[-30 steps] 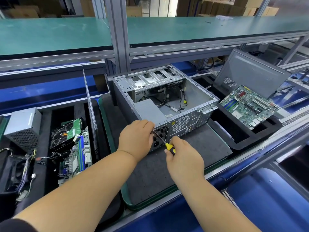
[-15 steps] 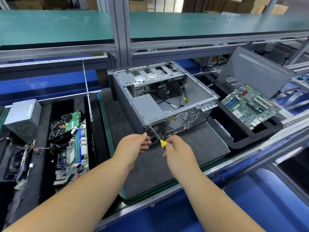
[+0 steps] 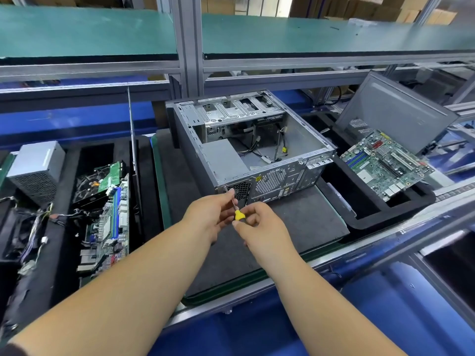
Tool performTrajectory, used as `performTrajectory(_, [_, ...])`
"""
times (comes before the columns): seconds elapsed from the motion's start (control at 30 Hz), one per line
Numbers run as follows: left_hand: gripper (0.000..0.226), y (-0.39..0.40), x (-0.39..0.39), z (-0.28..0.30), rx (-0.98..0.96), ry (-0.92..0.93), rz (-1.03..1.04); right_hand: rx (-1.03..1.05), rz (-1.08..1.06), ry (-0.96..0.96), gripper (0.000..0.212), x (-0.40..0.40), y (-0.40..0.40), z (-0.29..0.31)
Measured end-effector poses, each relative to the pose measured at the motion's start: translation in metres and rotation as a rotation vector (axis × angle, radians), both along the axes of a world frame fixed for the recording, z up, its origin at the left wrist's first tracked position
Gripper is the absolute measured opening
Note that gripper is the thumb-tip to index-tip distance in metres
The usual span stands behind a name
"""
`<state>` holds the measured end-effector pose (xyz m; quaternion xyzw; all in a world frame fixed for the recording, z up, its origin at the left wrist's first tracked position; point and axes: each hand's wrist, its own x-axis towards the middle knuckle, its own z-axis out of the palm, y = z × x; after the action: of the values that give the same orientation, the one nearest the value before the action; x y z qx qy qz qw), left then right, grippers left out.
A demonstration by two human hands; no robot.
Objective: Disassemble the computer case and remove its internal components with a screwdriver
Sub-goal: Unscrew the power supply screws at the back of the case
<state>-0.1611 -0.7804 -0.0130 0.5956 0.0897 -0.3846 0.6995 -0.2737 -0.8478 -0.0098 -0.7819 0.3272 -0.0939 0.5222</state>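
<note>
An open grey computer case (image 3: 303, 140) lies on a dark mat (image 3: 308, 222), its rear panel toward me, with a power supply (image 3: 223, 160) and loose cables inside. A screwdriver (image 3: 237, 213) with a yellow and black handle points at the case's rear upper-left corner. My right hand (image 3: 259, 227) grips the handle. My left hand (image 3: 210, 214) pinches the shaft just below the tip, close to the case corner. The tip itself is partly hidden by my fingers.
A black foam tray (image 3: 359, 217) on the right holds a green motherboard (image 3: 385, 163) and a leaning grey side panel (image 3: 390, 116). On the left, another tray holds a motherboard (image 3: 113, 219), a power supply (image 3: 36, 170) and tangled cables (image 3: 30, 235). A shelf frame post (image 3: 187, 47) stands behind the case.
Both hands pulled back from the case's rear panel, then the screwdriver tip moved up to the rear upper-left corner. My left hand went from resting on the case to pinching the shaft.
</note>
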Motion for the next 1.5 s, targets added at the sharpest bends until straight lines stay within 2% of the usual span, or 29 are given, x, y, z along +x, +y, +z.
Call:
performTrajectory(0.1, [0.013,-0.001,0.001,-0.002,-0.021,-0.02,0.033,0.123,-0.018,0.006,0.011,-0.001,0.0,0.003])
performTrajectory(0.2, [0.014,-0.001,0.001,-0.005,-0.029,-0.022,0.044,0.46,-0.073,0.06,0.025,0.0,0.0,0.008])
performTrajectory(0.3, [0.013,-0.001,0.0,-0.006,-0.033,-0.002,0.047,0.806,-0.085,0.036,0.041,-0.003,-0.001,0.009])
performTrajectory(0.4, [0.014,0.0,-0.002,-0.007,-0.043,0.017,0.058,0.916,-0.074,0.01,0.043,-0.004,-0.001,0.007])
performTrajectory(0.63, [0.011,0.001,-0.002,-0.003,-0.051,0.055,0.048,0.845,-0.131,0.009,0.032,0.001,0.001,0.006])
performTrajectory(0.77, [0.012,0.0,0.0,0.001,-0.069,0.104,0.063,0.658,-0.148,0.078,0.025,0.004,0.001,0.005])
performTrajectory(0.97, [0.016,0.0,0.002,0.005,-0.072,0.147,0.083,0.403,-0.121,-0.042,0.01,-0.003,0.0,-0.003])
performTrajectory(1.13, [0.015,-0.001,0.002,0.002,-0.078,0.133,0.111,0.301,-0.113,-0.034,0.016,0.0,0.0,-0.007])
performTrajectory(1.23, [0.015,-0.001,0.002,0.0,-0.083,0.127,0.105,0.3,-0.115,0.009,0.015,0.001,0.002,-0.005])
performTrajectory(1.37, [0.012,-0.001,0.003,0.0,-0.076,0.128,0.101,0.501,-0.181,0.216,0.032,0.015,-0.001,0.008])
performTrajectory(1.43, [0.012,-0.002,0.004,0.0,-0.069,0.128,0.098,0.587,-0.174,0.261,0.029,0.017,-0.001,0.016])
performTrajectory(1.5, [0.012,-0.002,0.004,0.0,-0.065,0.126,0.096,0.576,-0.174,0.233,0.026,0.015,-0.001,0.018])
